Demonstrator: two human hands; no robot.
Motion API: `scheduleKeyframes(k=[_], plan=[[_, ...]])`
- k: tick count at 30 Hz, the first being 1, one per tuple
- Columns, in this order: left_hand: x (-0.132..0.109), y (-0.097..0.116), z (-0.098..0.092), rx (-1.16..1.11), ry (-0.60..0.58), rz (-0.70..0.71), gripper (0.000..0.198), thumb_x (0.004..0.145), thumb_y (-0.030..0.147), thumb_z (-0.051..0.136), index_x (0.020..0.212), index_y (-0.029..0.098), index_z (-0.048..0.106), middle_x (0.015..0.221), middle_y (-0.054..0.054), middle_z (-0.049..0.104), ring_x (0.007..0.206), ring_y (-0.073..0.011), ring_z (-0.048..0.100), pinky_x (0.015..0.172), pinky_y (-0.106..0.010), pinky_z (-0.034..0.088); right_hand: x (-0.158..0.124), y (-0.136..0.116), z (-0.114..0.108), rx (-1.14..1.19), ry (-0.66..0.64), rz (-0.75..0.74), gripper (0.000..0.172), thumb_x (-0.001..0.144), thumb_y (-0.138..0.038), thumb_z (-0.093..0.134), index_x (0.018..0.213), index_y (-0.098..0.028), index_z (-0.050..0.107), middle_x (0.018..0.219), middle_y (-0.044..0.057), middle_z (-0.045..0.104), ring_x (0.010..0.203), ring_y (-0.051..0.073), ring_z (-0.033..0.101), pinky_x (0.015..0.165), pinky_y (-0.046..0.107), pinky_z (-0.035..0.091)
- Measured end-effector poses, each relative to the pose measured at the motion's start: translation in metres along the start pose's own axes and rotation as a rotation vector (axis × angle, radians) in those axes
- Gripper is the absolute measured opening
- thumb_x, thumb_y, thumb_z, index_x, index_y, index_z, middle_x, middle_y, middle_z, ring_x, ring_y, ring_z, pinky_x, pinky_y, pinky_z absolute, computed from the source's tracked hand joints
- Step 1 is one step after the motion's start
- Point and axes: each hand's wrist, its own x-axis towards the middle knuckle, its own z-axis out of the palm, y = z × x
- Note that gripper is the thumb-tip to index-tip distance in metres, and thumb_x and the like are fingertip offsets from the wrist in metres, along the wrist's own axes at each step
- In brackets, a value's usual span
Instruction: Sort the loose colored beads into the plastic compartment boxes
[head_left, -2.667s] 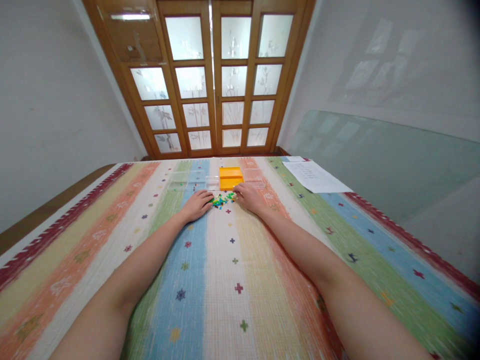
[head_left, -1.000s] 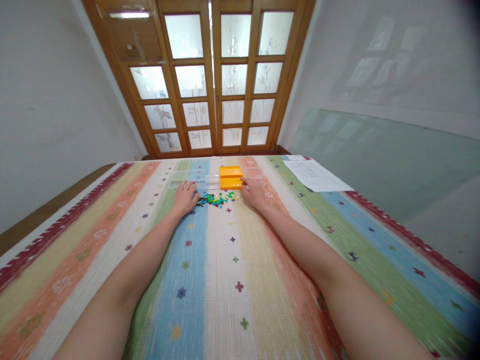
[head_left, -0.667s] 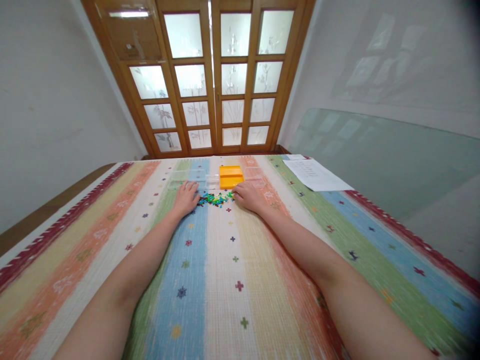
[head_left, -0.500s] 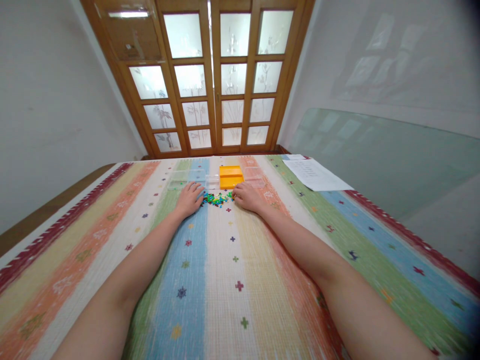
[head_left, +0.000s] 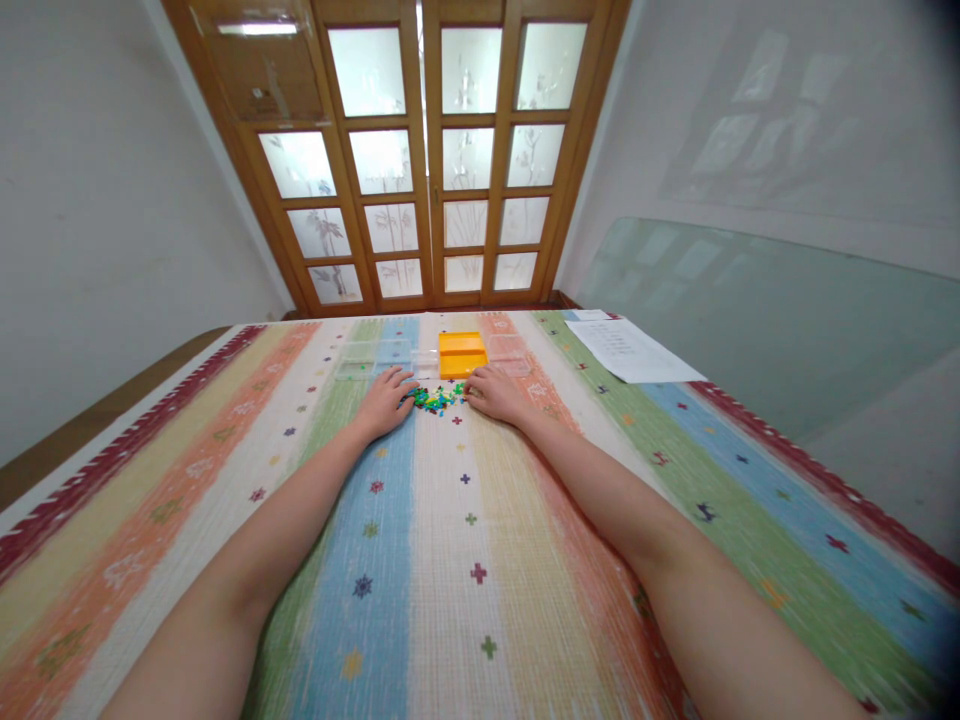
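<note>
Your left hand and right hand lie flat and open, holding nothing, either side of the coloured pieces just in front of the orange tray. Sweep gently with palms low on the tabletop, so none scatter.

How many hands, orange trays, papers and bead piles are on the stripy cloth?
Hands: 2, left hand and right hand
Orange tray: 1
Paper: 1
Bead pile: 1
Total: 5

Bright, even daylight; wide-angle stretch blurs the edges.
</note>
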Motion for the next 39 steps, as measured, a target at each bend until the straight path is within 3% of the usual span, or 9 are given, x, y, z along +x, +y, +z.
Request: scheduleKeyframes(k=[7,13,21,27,31,34,39], plan=[[0.003,0.016,-0.003,-0.091,-0.041,0.119,0.033,0.099,0.025,0.056,0.127,0.024,0.073,0.142,-0.008,0.064,0.143,-0.0300,0.045,0.124,-0.055,0.036,0.001,-0.001,0.001,0.011,0.022,-0.023,0.010,0.097,-0.025,0.065,0.093,-0.020,0.073,0.098,0.009,0.069,0.100,0.025,0.058,0.090,0.036,0.041],[0.003,0.024,-0.006,-0.143,-0.079,0.155,0.035,0.098,0.026,0.058,0.128,0.027,0.073,0.138,-0.007,0.067,0.142,-0.0297,0.047,0.121,-0.054,0.039,0.004,-0.010,0.000,0.186,0.138,0.080,0.011,0.097,-0.021,0.062,0.099,-0.019,0.072,0.095,0.007,0.073,0.088,0.022,0.061,0.081,0.032,0.044],[0.007,0.035,-0.011,-0.187,-0.137,0.189,0.034,0.098,0.022,0.054,0.125,0.026,0.075,0.128,-0.004,0.074,0.133,-0.0256,0.055,0.120,-0.047,0.040,0.031,-0.020,0.006,0.324,0.178,0.106,0.018,0.092,-0.014,0.060,0.099,-0.018,0.076,0.100,0.008,0.075,0.092,0.021,0.066,0.086,0.031,0.049],[0.006,0.033,-0.011,-0.203,-0.140,0.148,0.038,0.097,0.021,0.053,0.128,0.026,0.074,0.129,-0.004,0.074,0.133,-0.0259,0.056,0.119,-0.046,0.042,0.068,-0.028,0.015,0.313,0.176,0.159,0.022,0.091,-0.011,0.060,0.098,-0.020,0.079,0.104,0.008,0.078,0.099,0.023,0.069,0.094,0.036,0.052],[0.006,0.033,-0.012,-0.212,-0.136,0.138,0.039,0.095,0.019,0.054,0.128,0.027,0.074,0.130,-0.005,0.073,0.131,-0.0262,0.057,0.119,-0.047,0.043,0.088,-0.034,0.026,0.301,0.194,0.186,0.028,0.092,-0.009,0.058,0.109,-0.019,0.077,0.113,0.010,0.077,0.107,0.024,0.069,0.102,0.040,0.051],[0.006,0.031,-0.009,-0.220,-0.118,0.142,0.039,0.096,0.018,0.053,0.128,0.026,0.074,0.129,-0.005,0.073,0.128,-0.0251,0.059,0.117,-0.046,0.044,0.093,-0.035,0.034,0.309,0.191,0.176,0.036,0.092,-0.007,0.055,0.120,-0.020,0.075,0.121,0.009,0.075,0.112,0.022,0.068,0.105,0.038,0.050],[0.005,0.023,0.001,-0.244,-0.084,0.101,0.039,0.098,0.017,0.049,0.128,0.025,0.074,0.127,-0.006,0.074,0.126,-0.0241,0.060,0.114,-0.044,0.047,0.083,-0.029,0.039,0.266,0.193,0.169,0.024,0.097,-0.015,0.056,0.108,-0.020,0.077,0.112,0.009,0.075,0.108,0.023,0.067,0.100,0.037,0.050]])
